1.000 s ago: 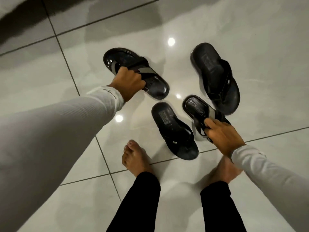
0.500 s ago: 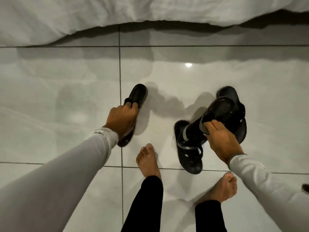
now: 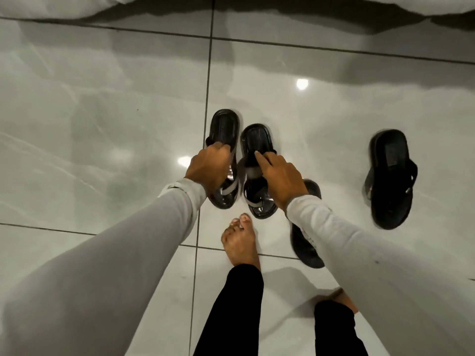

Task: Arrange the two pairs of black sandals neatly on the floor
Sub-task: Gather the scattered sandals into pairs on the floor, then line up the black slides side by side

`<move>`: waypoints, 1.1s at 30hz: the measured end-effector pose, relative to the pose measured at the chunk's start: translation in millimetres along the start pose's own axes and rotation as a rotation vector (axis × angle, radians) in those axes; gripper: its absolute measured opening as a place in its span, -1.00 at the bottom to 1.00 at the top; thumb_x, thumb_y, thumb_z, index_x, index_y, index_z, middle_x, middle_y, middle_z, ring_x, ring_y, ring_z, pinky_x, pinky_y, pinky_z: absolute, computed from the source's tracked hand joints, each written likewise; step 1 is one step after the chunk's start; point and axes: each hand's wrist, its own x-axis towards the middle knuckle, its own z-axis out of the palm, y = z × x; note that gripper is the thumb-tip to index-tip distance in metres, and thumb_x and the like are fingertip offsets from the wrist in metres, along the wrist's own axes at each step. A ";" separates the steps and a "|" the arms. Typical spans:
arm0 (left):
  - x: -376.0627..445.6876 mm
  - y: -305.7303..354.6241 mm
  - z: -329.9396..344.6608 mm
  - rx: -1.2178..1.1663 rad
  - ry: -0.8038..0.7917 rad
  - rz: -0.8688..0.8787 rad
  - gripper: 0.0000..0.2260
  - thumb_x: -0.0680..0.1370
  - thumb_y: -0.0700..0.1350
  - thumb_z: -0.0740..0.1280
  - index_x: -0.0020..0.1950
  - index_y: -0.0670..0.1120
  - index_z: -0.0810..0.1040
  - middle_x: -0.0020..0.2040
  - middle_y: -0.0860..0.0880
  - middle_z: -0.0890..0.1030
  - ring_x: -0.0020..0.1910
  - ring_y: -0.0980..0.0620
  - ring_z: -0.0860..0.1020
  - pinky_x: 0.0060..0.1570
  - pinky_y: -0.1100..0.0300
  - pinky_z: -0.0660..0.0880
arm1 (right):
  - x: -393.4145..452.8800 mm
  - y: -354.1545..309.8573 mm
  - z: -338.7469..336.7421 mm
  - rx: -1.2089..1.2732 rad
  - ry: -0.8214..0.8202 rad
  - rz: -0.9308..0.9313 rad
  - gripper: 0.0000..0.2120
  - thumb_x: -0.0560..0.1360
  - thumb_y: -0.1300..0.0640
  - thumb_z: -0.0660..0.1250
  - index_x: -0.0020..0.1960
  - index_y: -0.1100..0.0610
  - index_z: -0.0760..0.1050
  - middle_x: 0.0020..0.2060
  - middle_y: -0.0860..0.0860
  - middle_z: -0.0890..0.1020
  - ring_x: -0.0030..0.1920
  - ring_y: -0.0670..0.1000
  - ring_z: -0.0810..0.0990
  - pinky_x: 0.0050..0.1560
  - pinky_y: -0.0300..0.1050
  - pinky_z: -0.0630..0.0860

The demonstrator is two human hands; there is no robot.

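Two black sandals with grey straps lie side by side on the glossy tiled floor, heels pointing away from me. My left hand point(image 3: 209, 168) grips the strap of the left grey-strapped sandal point(image 3: 224, 129). My right hand point(image 3: 279, 177) holds the strap of the right grey-strapped sandal point(image 3: 257, 140). A plain black sandal point(image 3: 390, 176) lies apart at the right. Another plain black sandal point(image 3: 304, 246) lies under my right forearm, mostly hidden by the sleeve.
My bare left foot point(image 3: 240, 242) stands just behind the paired sandals; my right foot point(image 3: 345, 300) is partly hidden under my right arm. White bedding point(image 3: 64, 6) hangs along the top edge. Grey floor tiles point(image 3: 102, 124) stretch to the left.
My right hand has carried its grey-strapped sandal left and set it beside the one under my left hand. The two plain black sandals stay at the right.
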 end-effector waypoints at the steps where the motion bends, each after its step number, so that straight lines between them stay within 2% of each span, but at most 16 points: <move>1: 0.2 0.7 -2.0 -0.029 -0.030 -0.009 -0.79 0.63 -0.17 0.21 0.21 -0.22 0.50 0.14 -0.21 0.57 0.02 -0.27 0.61 0.02 -0.15 0.60 | -1.0 -0.3 2.2 0.016 0.011 0.016 -0.17 0.44 0.38 0.42 0.58 0.16 0.10 0.42 0.17 0.38 0.25 0.26 0.49 0.14 0.13 0.54; 4: -9.3 5.9 -3.3 -0.051 -0.039 -0.040 -0.75 0.61 -0.19 0.22 0.28 -0.19 0.49 0.16 -0.19 0.58 0.05 -0.26 0.61 0.03 -0.14 0.59 | -16.3 16.2 2.2 0.098 0.020 0.097 -0.24 0.48 0.35 0.35 0.58 0.13 0.08 0.44 0.14 0.37 0.24 0.25 0.51 0.16 0.14 0.55; 9: -35.1 42.2 18.0 -0.126 -0.113 -0.108 -0.76 0.60 -0.16 0.22 0.25 -0.11 0.50 0.16 -0.18 0.60 0.10 -0.30 0.60 0.06 -0.17 0.58 | -74.8 87.1 -4.1 0.087 -0.084 0.256 -0.35 0.54 0.31 0.28 0.56 0.09 0.14 0.47 0.13 0.34 0.32 0.23 0.46 0.24 0.12 0.48; 13: -42.7 105.2 67.2 -0.076 -0.170 -0.079 -0.71 0.57 -0.08 0.28 0.29 -0.09 0.48 0.24 -0.16 0.56 0.19 -0.27 0.57 0.11 -0.14 0.55 | -113.5 170.9 -11.2 -0.014 -0.217 0.345 -0.41 0.53 0.29 0.30 0.51 0.12 0.20 0.43 0.16 0.34 0.34 0.25 0.44 0.24 0.16 0.50; 16: -40.2 169.9 120.3 -0.067 -0.272 -0.052 -0.64 0.57 0.01 0.31 0.33 -0.06 0.45 0.29 -0.11 0.51 0.24 -0.23 0.55 0.13 -0.10 0.52 | -129.8 227.4 -5.8 -0.009 -0.226 0.410 -0.48 0.53 0.26 0.29 0.46 0.17 0.26 0.39 0.20 0.34 0.27 0.30 0.48 0.17 0.20 0.52; 20: -29.6 233.4 195.1 0.075 -0.396 -0.045 -0.46 0.50 0.05 0.42 0.42 -0.05 0.36 0.31 -0.12 0.48 0.18 -0.25 0.59 0.05 -0.07 0.53 | -128.3 280.5 11.4 -0.023 -0.210 0.321 -0.38 0.47 0.29 0.35 0.48 0.17 0.23 0.40 0.21 0.31 0.17 0.34 0.55 0.02 0.20 0.56; 23: -26.7 244.9 226.1 0.158 -0.453 -0.063 -0.56 0.54 -0.02 0.39 0.40 -0.02 0.43 0.29 -0.13 0.53 0.22 -0.24 0.58 0.10 -0.08 0.52 | -126.4 306.2 22.8 -0.105 -0.231 0.213 -0.44 0.44 0.32 0.37 0.40 0.17 0.29 0.28 0.22 0.41 0.04 0.35 0.62 -0.09 0.15 0.55; 27: -26.7 253.6 228.9 0.241 -0.373 0.005 -0.74 0.61 -0.07 0.29 0.29 -0.06 0.54 0.20 -0.13 0.60 0.14 -0.22 0.62 0.07 -0.02 0.52 | -142.6 326.1 30.7 -0.113 -0.213 0.132 -0.61 0.41 0.37 0.41 0.20 0.20 0.48 0.09 0.20 0.51 -0.04 0.32 0.63 -0.10 0.10 0.60; 33: 15.9 289.7 187.5 0.281 -0.164 0.145 -0.70 0.59 -0.15 0.31 0.33 -0.10 0.51 0.22 -0.18 0.56 0.10 -0.25 0.63 0.10 -0.03 0.56 | -158.2 329.4 27.4 0.000 -0.120 0.130 -0.64 0.43 0.40 0.34 0.19 0.18 0.47 0.08 0.19 0.51 -0.08 0.30 0.62 -0.11 0.12 0.64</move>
